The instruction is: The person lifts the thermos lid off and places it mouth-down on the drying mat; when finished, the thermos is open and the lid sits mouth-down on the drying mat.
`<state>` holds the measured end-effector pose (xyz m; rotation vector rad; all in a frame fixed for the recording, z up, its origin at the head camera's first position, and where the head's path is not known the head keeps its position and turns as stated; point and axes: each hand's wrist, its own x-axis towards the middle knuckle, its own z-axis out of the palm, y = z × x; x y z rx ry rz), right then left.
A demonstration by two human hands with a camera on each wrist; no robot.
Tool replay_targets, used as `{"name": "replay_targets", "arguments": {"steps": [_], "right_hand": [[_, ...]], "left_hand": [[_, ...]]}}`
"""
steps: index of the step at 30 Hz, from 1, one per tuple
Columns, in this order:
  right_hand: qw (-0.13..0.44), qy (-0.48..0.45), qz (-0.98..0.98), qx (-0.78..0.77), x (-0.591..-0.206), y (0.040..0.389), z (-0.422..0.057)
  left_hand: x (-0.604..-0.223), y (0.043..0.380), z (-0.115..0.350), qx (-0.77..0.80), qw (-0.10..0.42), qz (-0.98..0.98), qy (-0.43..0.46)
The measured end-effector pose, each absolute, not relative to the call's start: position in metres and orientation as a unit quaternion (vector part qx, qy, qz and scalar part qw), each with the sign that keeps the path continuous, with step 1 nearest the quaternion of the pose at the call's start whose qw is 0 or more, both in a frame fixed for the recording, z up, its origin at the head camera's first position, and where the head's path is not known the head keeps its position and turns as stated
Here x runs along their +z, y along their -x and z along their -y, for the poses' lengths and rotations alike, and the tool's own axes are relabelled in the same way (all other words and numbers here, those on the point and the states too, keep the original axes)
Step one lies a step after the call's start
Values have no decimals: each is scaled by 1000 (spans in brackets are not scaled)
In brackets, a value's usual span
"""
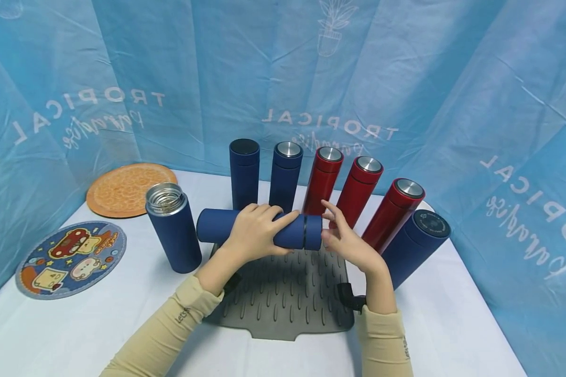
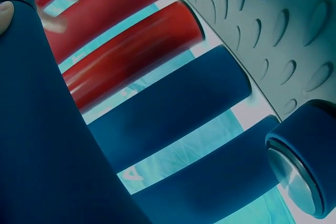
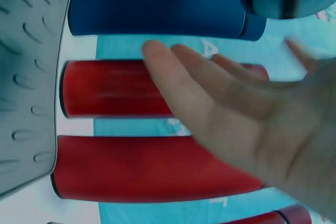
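Note:
My left hand (image 1: 256,230) grips a navy blue thermos (image 1: 217,226) lying sideways in the air above a grey ridged mat (image 1: 273,303). Its capped end (image 1: 313,233), marked by a dark ring, points right. Beside that end is my right hand (image 1: 351,243), fingers apart and holding nothing; the right wrist view shows these fingers (image 3: 173,77) extended and slightly blurred. To the left, an uncapped blue thermos (image 1: 174,235) stands upright with its steel mouth showing. A blue cylinder with a silver end (image 2: 294,177) is partly in the left wrist view.
Behind the mat stand two blue thermoses (image 1: 245,178), several red ones (image 1: 320,180), and another blue one (image 1: 415,248) at the right. A cartoon-print round mat (image 1: 71,260) and an orange round mat (image 1: 129,191) lie at left. Blue curtains (image 1: 236,68) surround the white table.

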<state>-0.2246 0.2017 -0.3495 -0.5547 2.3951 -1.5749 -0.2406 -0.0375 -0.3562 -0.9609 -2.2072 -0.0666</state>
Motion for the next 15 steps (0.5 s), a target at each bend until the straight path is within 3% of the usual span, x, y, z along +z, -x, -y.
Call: {"name": "replay_targets", "arguments": {"steps": [5,15], "right_hand": [[132,114,-819,-547,-348,225,-194],[147,104,-829,-529,-348,224,-190]], "left_hand": [[-358,240,36,-25,359,855,374],[-360,241,34,-24,371,847,381]]}}
